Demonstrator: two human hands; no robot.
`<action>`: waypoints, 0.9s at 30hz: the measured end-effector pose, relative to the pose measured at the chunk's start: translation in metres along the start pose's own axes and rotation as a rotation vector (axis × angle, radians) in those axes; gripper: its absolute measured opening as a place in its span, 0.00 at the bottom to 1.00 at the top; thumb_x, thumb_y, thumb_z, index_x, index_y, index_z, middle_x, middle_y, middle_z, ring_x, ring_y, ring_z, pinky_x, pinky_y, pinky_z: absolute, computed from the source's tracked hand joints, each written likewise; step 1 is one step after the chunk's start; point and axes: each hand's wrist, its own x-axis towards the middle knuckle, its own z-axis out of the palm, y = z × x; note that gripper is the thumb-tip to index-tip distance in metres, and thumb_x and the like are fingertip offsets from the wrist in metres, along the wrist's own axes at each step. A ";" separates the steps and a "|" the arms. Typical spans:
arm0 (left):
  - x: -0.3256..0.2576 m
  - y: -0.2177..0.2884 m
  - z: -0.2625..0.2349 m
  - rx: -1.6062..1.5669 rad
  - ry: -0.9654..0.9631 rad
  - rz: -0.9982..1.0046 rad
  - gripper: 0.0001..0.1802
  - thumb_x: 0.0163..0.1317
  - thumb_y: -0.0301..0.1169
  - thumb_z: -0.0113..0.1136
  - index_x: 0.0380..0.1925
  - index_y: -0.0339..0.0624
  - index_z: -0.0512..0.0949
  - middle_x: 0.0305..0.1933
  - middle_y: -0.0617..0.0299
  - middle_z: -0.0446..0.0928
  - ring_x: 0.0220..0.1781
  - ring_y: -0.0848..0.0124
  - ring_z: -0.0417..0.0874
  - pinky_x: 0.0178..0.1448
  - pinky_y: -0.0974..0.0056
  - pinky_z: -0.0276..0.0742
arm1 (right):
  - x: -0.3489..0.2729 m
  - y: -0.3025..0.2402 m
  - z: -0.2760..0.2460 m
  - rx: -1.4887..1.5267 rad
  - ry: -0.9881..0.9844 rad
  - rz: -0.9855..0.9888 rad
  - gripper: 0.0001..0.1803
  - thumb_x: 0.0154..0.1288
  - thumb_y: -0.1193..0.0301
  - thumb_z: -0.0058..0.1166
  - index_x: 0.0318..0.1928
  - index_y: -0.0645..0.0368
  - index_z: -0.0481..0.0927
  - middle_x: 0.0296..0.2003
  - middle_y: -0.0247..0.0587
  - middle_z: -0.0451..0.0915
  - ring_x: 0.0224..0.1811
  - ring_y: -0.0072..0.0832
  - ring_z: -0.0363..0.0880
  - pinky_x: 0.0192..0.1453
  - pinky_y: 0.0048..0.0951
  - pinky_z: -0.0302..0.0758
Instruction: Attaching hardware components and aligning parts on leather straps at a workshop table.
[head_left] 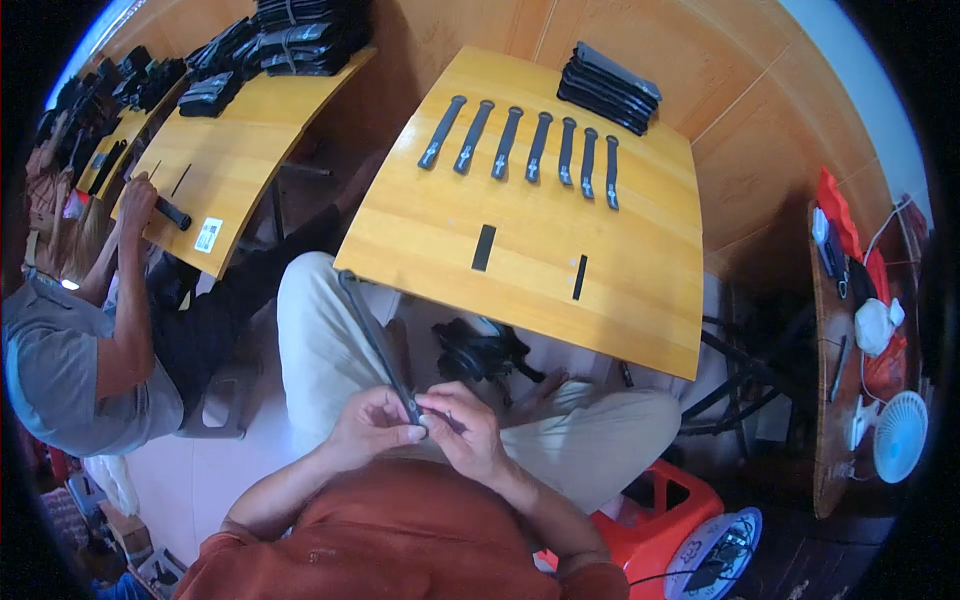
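Grey-shirted co-worker [70,350] sits at far left, one hand [137,196] closed on a short dark tool [172,213] at the edge of a curved yellow wooden bench [240,150] that carries heaps of black strap pieces [300,35]. Moving right: the person's own left hand [372,425] is closed, thumb and fingers pinching the near end of a long thin dark grey strip [375,340]. That strip's long axis runs from the pinch point up and to the left, over the left thigh in pale trousers, its far end free near the near-left corner of the square yellow wooden table [450,250]. The right hand [462,428] is also closed, fingertips meeting the left hand's at the same near end; both hands are equally close to it, touching. Clearance: the strip's free end lies just beside the table corner; open room exists below the table edge, over the lap. On the table, two flat black rectangles [483,247] lie near the front, a row of seven dark strips [525,148] lies farther back, and a stack of black flat pieces [608,88] sits at the far corner. A red plastic stool [665,510] and a small white fan [898,435] stand right.
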 end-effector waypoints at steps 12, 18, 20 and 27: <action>0.024 -0.002 -0.006 -0.099 0.096 0.035 0.08 0.57 0.20 0.69 0.33 0.39 0.77 0.47 0.56 0.81 0.42 0.77 0.80 0.48 0.70 0.77 | 0.018 -0.016 -0.021 -0.177 -0.049 0.035 0.15 0.74 0.71 0.49 0.54 0.68 0.78 0.45 0.54 0.79 0.44 0.43 0.82 0.49 0.35 0.77; 0.028 -0.004 -0.009 -0.177 0.065 0.037 0.13 0.57 0.21 0.71 0.39 0.40 0.77 0.43 0.62 0.81 0.43 0.76 0.82 0.51 0.68 0.80 | 0.017 -0.015 -0.010 -0.160 -0.042 -0.064 0.14 0.63 0.77 0.61 0.50 0.64 0.81 0.40 0.48 0.81 0.39 0.38 0.83 0.40 0.32 0.79; 0.031 -0.008 -0.011 -0.240 0.018 0.116 0.14 0.56 0.21 0.71 0.41 0.40 0.77 0.43 0.62 0.81 0.44 0.76 0.82 0.51 0.68 0.80 | 0.016 -0.016 -0.008 -0.204 -0.003 -0.122 0.14 0.57 0.80 0.65 0.46 0.63 0.82 0.39 0.46 0.81 0.36 0.37 0.83 0.36 0.32 0.80; 0.032 -0.009 -0.014 -0.197 -0.015 0.082 0.17 0.55 0.21 0.72 0.44 0.38 0.78 0.42 0.61 0.82 0.44 0.75 0.83 0.51 0.69 0.80 | 0.015 -0.010 -0.006 -0.257 0.030 -0.222 0.12 0.55 0.81 0.65 0.41 0.63 0.80 0.38 0.46 0.80 0.32 0.39 0.83 0.32 0.33 0.79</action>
